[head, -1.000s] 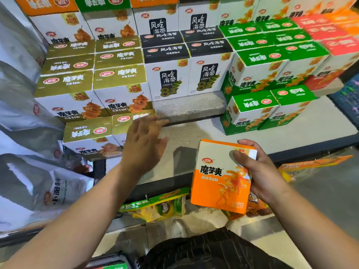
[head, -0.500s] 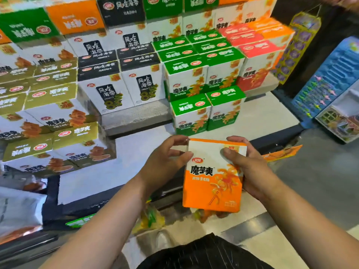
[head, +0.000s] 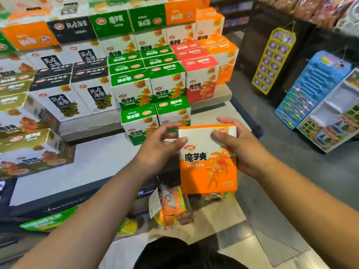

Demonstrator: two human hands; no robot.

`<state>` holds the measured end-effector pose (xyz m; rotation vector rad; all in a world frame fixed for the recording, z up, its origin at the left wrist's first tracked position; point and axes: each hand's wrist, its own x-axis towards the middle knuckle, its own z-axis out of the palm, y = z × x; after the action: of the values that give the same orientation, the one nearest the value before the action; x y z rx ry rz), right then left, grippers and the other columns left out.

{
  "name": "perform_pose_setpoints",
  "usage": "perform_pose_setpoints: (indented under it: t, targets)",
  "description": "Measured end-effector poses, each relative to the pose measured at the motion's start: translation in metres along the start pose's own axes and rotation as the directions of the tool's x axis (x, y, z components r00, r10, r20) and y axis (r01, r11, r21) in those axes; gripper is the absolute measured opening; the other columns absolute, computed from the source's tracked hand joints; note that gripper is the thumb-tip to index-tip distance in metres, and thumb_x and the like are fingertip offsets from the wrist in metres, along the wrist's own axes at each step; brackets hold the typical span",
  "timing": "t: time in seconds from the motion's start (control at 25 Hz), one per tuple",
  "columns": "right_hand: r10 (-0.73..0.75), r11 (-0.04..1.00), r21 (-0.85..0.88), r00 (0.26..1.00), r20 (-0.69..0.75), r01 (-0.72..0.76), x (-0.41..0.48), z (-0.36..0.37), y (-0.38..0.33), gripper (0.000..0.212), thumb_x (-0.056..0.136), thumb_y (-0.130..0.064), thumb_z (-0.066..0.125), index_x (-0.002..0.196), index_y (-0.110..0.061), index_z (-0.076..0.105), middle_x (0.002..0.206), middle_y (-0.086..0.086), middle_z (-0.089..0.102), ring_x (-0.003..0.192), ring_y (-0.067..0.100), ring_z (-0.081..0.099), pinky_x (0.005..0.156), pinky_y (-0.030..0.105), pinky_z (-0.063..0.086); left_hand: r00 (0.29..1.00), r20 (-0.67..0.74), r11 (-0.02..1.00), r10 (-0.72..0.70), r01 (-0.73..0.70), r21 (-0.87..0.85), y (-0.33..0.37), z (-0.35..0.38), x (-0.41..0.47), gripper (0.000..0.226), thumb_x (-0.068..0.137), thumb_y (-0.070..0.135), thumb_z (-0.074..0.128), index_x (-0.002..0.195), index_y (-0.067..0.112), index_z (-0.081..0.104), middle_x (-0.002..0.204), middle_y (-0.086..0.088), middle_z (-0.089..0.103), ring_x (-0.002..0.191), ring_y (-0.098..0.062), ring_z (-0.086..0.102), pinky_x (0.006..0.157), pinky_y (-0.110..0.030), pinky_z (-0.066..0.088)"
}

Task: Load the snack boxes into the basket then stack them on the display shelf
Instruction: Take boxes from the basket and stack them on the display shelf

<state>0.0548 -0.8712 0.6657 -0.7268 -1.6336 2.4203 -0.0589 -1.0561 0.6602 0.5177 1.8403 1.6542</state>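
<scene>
Head — orange box (head: 207, 162) between hands (head: 159, 152) (head: 246, 152)

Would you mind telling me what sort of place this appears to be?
Most likely a shop aisle: a display shelf stacked with snack boxes, a hanging strip of packets, and a blue cardboard stand.

Shop corner beside the stacked display

A yellow hanging card (head: 273, 61) studded with purple items dangles against a dark rack (head: 250, 45) at the right. Just beside it stands a blue cardboard stand (head: 312, 88), and a white-shelved stand (head: 338, 111) is next to that. Blurred bagged goods (head: 320, 8) fill the top right corner. Orange and yellow loose packets (head: 171, 206) lie low in the middle above the grey floor (head: 291, 181), with a green packet (head: 48, 220) further left.
</scene>
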Motion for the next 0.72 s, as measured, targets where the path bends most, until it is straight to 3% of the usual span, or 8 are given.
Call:
perform_pose_setpoints:
  t: [0.12, 0.28, 0.48, 0.6, 0.72]
  targets:
    - [-0.056, 0.997, -0.051, 0.998, 0.010, 0.057, 0.010, -0.021, -0.028, 0.058, 0.071, -0.019, 0.073, 0.125, -0.023, 0.053, 0.104, 0.006, 0.071, 0.084, 0.022, 0.073, 0.061, 0.036, 0.059, 0.999, -0.019, 0.999, 0.050, -0.050, -0.017, 0.016, 0.024, 0.018, 0.031, 0.090, 0.014, 0.066, 0.117, 0.024, 0.056, 0.108, -0.001, 0.063, 0.084, -0.007, 0.072, 0.074, -0.032, 0.061]
    - [-0.099, 0.991, -0.089, 0.995, -0.008, 0.098, 0.032, -0.036, -0.057, 0.048, 0.079, -0.013, 0.070, 0.124, -0.020, 0.053, 0.100, 0.006, 0.071, 0.080, 0.020, 0.072, 0.064, 0.035, 0.060, 0.996, -0.019, 0.996, 0.088, -0.089, -0.013, 0.032, 0.038, 0.049, 0.028, 0.090, 0.020, 0.068, 0.113, 0.032, 0.058, 0.110, 0.002, 0.062, 0.091, -0.012, 0.071, 0.078, -0.037, 0.061]
    - [-0.127, 0.979, -0.166, 0.991, -0.047, 0.118, 0.066, -0.055, -0.094, 0.058, 0.071, -0.021, 0.074, 0.125, -0.021, 0.054, 0.102, 0.005, 0.071, 0.086, 0.022, 0.073, 0.065, 0.037, 0.059, 0.992, 0.050, 0.993, 0.119, -0.120, 0.005, 0.056, 0.044, 0.104, 0.028, 0.091, 0.022, 0.068, 0.114, 0.034, 0.057, 0.110, 0.007, 0.063, 0.095, -0.016, 0.071, 0.082, -0.040, 0.060]
    - [-0.140, 0.964, -0.238, 0.987, -0.079, 0.117, 0.090, -0.070, -0.117, 0.061, 0.068, -0.025, 0.075, 0.126, -0.023, 0.054, 0.099, 0.000, 0.073, 0.090, 0.021, 0.072, 0.075, 0.040, 0.056, 0.983, 0.103, 0.988, 0.150, -0.154, 0.023, 0.069, 0.049, 0.144, 0.025, 0.092, 0.023, 0.067, 0.113, 0.032, 0.057, 0.109, 0.003, 0.065, 0.098, -0.019, 0.070, 0.079, -0.040, 0.061]
    - [-0.143, 0.954, -0.279, 0.983, -0.111, 0.108, 0.110, -0.085, -0.132, 0.059, 0.065, -0.029, 0.075, 0.121, -0.027, 0.056, 0.097, -0.003, 0.072, 0.095, 0.022, 0.068, 0.085, 0.043, 0.051, 0.977, 0.117, 0.970, 0.180, -0.195, 0.143, 0.082, 0.058, 0.179, 0.024, 0.091, 0.030, 0.067, 0.112, 0.034, 0.056, 0.111, 0.003, 0.064, 0.101, -0.016, 0.067, 0.069, -0.028, 0.060]
